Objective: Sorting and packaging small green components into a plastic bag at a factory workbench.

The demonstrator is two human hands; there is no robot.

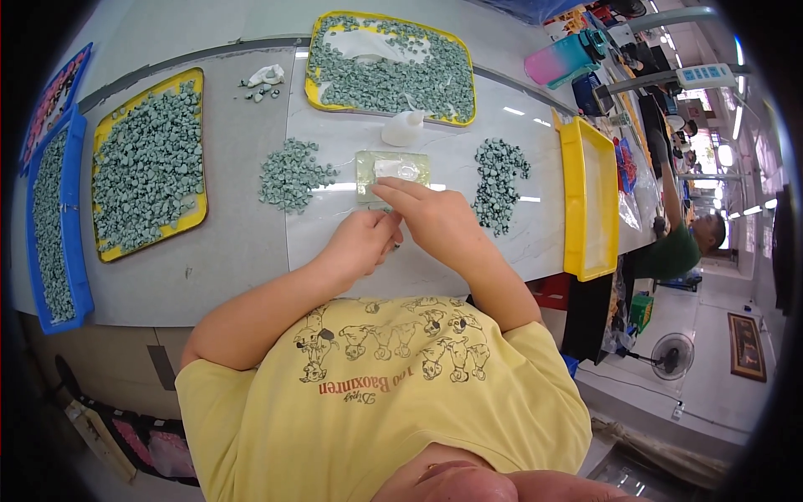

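Note:
My left hand (366, 241) is closed, its fingertips pinched together below a small pale green pad (364, 178). Whatever it may hold is too small or hidden to make out. My right hand (442, 219) lies beside and partly over the left fingers, its own fingers stretched out to the pad's near edge. A white crumpled piece (398, 170) rests on the pad. Just behind it stands a white squeeze bottle (403, 129). Loose green pieces lie in one pile (291, 174) to the left and another pile (500, 184) to the right.
A yellow-rimmed tray (474, 92) of green pieces stands at the back, another yellow tray (203, 84) at left beside a blue bin (77, 284). White crumpled tissue (266, 75) lies between them. At right are a yellow bin (575, 201), a pink-and-teal bottle (565, 60) and a person in green (676, 253).

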